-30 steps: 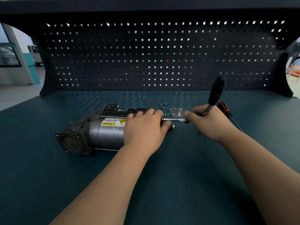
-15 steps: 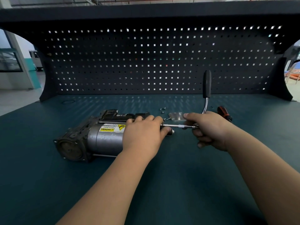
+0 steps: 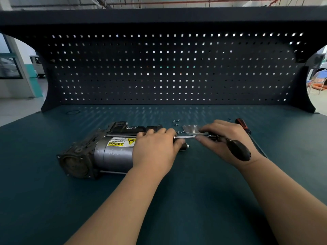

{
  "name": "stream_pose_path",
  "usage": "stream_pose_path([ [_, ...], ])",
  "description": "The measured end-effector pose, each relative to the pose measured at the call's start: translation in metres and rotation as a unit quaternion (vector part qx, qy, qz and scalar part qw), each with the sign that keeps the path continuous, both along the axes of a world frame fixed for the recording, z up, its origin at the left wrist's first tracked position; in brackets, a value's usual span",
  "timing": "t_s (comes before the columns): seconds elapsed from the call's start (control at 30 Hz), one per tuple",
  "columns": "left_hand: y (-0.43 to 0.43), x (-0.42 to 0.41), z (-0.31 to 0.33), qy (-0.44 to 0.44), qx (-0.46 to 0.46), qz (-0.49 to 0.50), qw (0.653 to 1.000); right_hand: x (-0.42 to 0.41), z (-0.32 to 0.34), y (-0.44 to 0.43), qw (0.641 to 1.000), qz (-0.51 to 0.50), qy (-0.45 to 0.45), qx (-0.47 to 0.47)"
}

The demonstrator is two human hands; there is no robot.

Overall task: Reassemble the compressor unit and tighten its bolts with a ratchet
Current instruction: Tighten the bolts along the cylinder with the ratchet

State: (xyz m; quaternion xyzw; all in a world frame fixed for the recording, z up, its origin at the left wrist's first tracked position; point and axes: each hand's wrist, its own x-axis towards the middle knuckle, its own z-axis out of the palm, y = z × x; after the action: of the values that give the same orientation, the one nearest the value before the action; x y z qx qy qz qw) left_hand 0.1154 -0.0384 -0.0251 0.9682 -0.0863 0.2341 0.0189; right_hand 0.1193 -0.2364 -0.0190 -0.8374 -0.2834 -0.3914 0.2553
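Teal table (image 3: 177,206), black pegboard (image 3: 177,68) along back edge, workshop hall (image 3: 16,98) behind. Compressor (image 3: 109,152) on side mid-table, right end gripped by left hand (image 3: 155,151). Ratchet (image 3: 238,151) pinched in right hand (image 3: 228,140) just beside, shaft reaching left fingertips.

Compressor (image 3: 109,154) x1, ratchet (image 3: 238,151) x1, screwdrvr (image 3: 241,123) x1, plate (image 3: 191,129) x1

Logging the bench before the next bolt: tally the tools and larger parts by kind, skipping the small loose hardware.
compressor unit: 1
ratchet: 1
screwdriver: 1
metal plate: 1
Total: 4
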Motion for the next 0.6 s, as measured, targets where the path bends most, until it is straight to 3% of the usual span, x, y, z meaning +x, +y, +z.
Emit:
stream_pose_path([
  [0.17,0.0,-0.002,-0.001,-0.014,-0.014,-0.006,1.0,0.0,-0.002,0.004,0.999,-0.036,0.035,0.007],
  [0.33,0.0,-0.005,-0.001,-0.013,-0.027,-0.011,0.999,-0.001,0.008,0.011,0.97,-0.084,0.211,0.093],
  [0.4,0.0,-0.005,0.0,-0.009,-0.021,-0.008,1.0,-0.001,0.015,0.014,0.921,-0.081,0.339,0.172],
  [0.5,-0.001,-0.005,-0.001,-0.006,-0.001,-0.003,1.0,-0.005,0.022,0.016,0.81,-0.043,0.521,0.265],
  [0.6,-0.001,-0.004,-0.001,-0.01,0.007,0.001,1.0,-0.006,0.024,0.016,0.755,-0.021,0.589,0.286],
])
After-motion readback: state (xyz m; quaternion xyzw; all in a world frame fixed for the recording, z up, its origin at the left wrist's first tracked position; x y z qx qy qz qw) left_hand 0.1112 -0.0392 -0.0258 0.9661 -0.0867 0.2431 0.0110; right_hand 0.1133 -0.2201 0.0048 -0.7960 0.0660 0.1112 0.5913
